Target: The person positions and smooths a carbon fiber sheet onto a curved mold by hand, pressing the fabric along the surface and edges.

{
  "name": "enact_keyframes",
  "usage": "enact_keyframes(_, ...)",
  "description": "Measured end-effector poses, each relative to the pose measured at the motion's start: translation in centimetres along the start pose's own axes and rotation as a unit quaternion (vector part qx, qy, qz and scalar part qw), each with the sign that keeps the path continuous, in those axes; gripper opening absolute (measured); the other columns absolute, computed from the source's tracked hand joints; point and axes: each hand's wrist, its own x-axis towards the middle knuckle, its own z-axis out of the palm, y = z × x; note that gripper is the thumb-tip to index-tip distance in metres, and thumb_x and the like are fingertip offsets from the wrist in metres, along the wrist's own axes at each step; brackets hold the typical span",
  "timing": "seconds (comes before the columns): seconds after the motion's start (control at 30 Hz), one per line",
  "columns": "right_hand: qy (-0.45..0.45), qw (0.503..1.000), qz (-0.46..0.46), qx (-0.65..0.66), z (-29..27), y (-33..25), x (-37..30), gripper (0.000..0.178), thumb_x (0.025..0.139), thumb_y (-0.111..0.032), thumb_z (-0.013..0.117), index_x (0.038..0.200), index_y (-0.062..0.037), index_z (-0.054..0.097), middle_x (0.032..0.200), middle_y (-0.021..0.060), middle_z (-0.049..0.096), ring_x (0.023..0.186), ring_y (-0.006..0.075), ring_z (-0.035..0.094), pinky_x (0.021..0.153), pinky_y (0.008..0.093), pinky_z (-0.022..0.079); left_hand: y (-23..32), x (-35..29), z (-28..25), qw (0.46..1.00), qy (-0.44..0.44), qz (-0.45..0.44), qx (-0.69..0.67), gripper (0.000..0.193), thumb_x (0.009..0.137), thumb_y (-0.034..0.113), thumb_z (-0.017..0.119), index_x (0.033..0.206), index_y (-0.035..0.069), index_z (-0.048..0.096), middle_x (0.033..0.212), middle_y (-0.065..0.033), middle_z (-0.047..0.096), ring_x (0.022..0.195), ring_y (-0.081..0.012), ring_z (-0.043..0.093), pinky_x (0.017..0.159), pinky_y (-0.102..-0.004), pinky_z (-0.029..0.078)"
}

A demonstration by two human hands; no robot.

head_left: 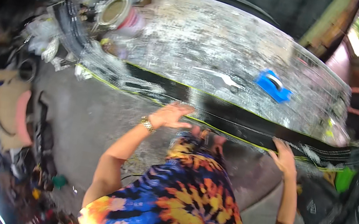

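Tie-dye shirt (193, 203) is hanging before the near edge of the desk (187, 33). Long black strip (240, 118) is lying along that edge. Near desk middle, left hand (172, 114) is reaching over strip, contact unclear, fingers spread; toward desk's right end, right hand (284, 160) is touching strip, fingers straight, parted.

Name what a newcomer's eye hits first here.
The orange, yellow and blue tie-dye garment at lower centre. Above it, a long black strip with yellow edges crosses the pale worktable's near side, left hand and right hand at its near edge. Then the bright blue object on the tabletop, right of centre.
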Motion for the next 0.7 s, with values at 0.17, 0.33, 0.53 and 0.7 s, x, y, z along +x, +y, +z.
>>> enact_keyframes(0.17,0.008,1.0,-0.002,-0.028,0.5,1.6,-0.7,0.059,0.091,-0.04,0.063,0.135,-0.0013,0.055,0.136,0.0225,0.057,0.131,0.0383,0.05,0.116,0.0477,0.033,-1.7,-3.1,-1.6,0.998,-0.013,-0.06,0.018,0.08,0.093,0.068,0.046,0.147,0.009,0.045,0.15,-0.011,0.047,0.142,-0.0263,0.041,0.12,-0.0497,0.024)
enact_keyframes(0.33,-0.001,0.999,-0.004,-0.033,0.7,1.3,0.3,0.059,0.091,-0.041,0.062,0.134,-0.0015,0.054,0.136,0.021,0.058,0.131,0.0366,0.05,0.116,0.0479,0.033,-4.1,-6.0,-3.0,0.993,-0.007,-0.1,0.055,0.079,0.092,0.069,0.046,0.145,0.009,0.048,0.15,-0.0084,0.049,0.14,-0.0246,0.043,0.12,-0.0499,0.023)
enact_keyframes(0.53,0.02,0.998,0.01,-0.062,-0.4,1.1,-0.8,0.059,0.09,-0.041,0.063,0.134,-0.0031,0.055,0.139,0.015,0.057,0.133,0.0328,0.049,0.115,0.0489,0.034,-5.6,-5.7,-4.7,0.994,0.013,-0.099,0.033,0.077,0.092,0.066,0.049,0.142,0.008,0.051,0.145,-0.0095,0.053,0.136,-0.0259,0.048,0.119,-0.0539,0.024)
enact_keyframes(0.7,0.054,0.998,0.005,-0.042,0.5,2.7,-0.2,0.061,0.094,-0.052,0.056,0.132,-0.0038,0.058,0.137,0.0143,0.059,0.13,0.0303,0.052,0.114,0.0456,0.034,-5.8,-6.7,-5.5,0.992,0.026,-0.12,0.007,0.073,0.089,0.06,0.057,0.136,0.005,0.056,0.136,-0.0136,0.061,0.13,-0.0298,0.054,0.114,-0.0576,0.028)
